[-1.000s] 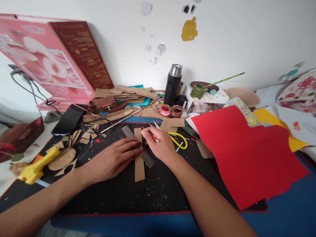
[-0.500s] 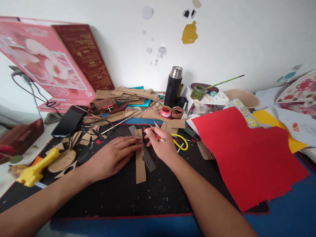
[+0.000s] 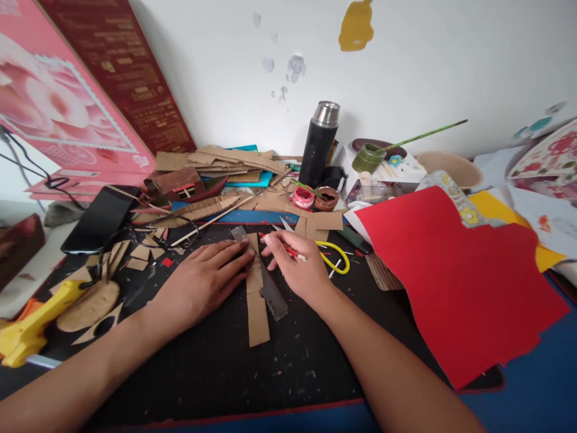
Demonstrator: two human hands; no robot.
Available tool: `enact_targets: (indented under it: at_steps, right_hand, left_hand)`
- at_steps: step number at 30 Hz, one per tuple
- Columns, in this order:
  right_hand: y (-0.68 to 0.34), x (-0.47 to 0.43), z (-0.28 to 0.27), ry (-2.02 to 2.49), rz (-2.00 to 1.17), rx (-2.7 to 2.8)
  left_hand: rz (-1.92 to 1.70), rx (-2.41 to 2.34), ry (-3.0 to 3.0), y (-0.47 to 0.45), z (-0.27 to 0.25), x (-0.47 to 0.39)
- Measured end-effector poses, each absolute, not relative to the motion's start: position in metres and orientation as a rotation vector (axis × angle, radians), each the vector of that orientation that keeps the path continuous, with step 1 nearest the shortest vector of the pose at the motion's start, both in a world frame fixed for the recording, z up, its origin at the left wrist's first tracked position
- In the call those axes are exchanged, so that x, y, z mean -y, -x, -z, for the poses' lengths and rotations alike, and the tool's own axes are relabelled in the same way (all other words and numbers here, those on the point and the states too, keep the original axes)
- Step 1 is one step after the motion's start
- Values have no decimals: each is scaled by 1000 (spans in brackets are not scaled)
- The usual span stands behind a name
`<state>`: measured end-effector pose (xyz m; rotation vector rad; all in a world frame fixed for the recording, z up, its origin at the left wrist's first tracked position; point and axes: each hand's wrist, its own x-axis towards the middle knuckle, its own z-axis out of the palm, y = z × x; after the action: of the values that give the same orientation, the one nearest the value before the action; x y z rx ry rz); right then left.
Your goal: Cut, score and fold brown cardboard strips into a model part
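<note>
Hands: two, both bare, at work over one black mat (image 3: 216, 376). Left hand (image 3: 205, 282): palm down, fingers extended and laid flat across one ruler (image 3: 274, 299) and one cardboard strip (image 3: 258, 325); not gripping. Right hand (image 3: 301, 264): closed, pinching one red pencil (image 3: 294, 250) between thumb and fingers. Pencil's end lies near the strip's far end; contact with the card cannot be told.

Strip: lies on the mat between the hands, lengthwise away from the person. Ruler lies over it at a slant, far end to the left, near end to the right.

Scissors (image 3: 345, 261): one pair, yellow handle, just right of the right hand, partly hidden by it. Red sheet (image 3: 460, 294): one, farther right. Open paint jars: three; pink (image 3: 303, 197) and brown (image 3: 326, 198) side by side, green (image 3: 368, 158) farther right with one brush (image 3: 428, 133) in it. Black flask (image 3: 318, 150): one, upright, behind the first two. Yellow glue gun (image 3: 33, 328): one, far left. Phone (image 3: 101, 219): one, beyond it.
</note>
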<state>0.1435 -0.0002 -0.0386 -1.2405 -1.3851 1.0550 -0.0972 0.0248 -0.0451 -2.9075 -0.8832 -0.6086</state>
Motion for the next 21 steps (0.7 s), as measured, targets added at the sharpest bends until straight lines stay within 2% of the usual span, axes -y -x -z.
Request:
enact_targets:
  at_steps: [21]
  right_hand:
    - [-140,2,35,1209,-1138,1229]
  left_hand:
    - [642,870,2909,97,49,-21]
